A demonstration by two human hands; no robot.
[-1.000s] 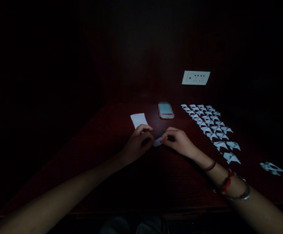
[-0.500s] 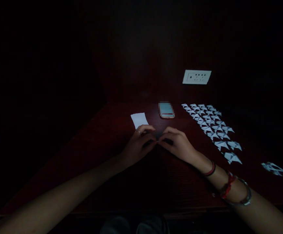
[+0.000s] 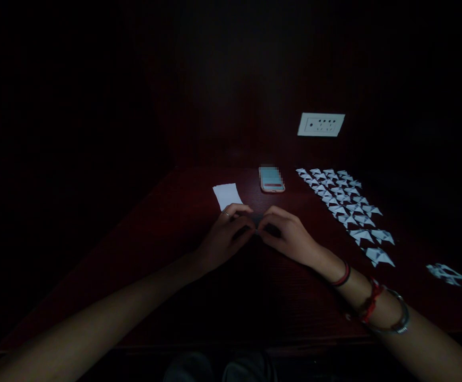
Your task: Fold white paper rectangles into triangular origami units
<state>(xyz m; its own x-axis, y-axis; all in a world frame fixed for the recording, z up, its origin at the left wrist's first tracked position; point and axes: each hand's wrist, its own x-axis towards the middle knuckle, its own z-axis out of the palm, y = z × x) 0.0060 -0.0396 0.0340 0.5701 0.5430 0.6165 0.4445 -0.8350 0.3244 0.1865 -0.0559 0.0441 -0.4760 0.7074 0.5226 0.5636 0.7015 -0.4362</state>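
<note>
Both hands meet over the middle of the dark red table, thumbs and forefingers pinched close together. A pale sliver of a small piece of paper (image 3: pixel 257 231) shows between the fingertips; most of it is hidden. My left hand (image 3: pixel 229 233) is closed on its left side, a ring on one finger. From the right, my right hand (image 3: pixel 289 233) pinches the same paper. Just beyond my left hand lies a stack of white paper sheets (image 3: pixel 227 195), its near edge covered by the fingers.
A phone (image 3: pixel 271 179) with a lit screen lies beyond the hands. Several folded paper figures (image 3: pixel 340 201) stand in rows at the right. More folded paper pieces (image 3: pixel 446 274) lie near the right edge. A white socket plate (image 3: pixel 321 124) is on the back wall.
My right fingertips have shifted very slightly left, closer to the left ones, and less of the paper shows between them. Everything else stays in place.
</note>
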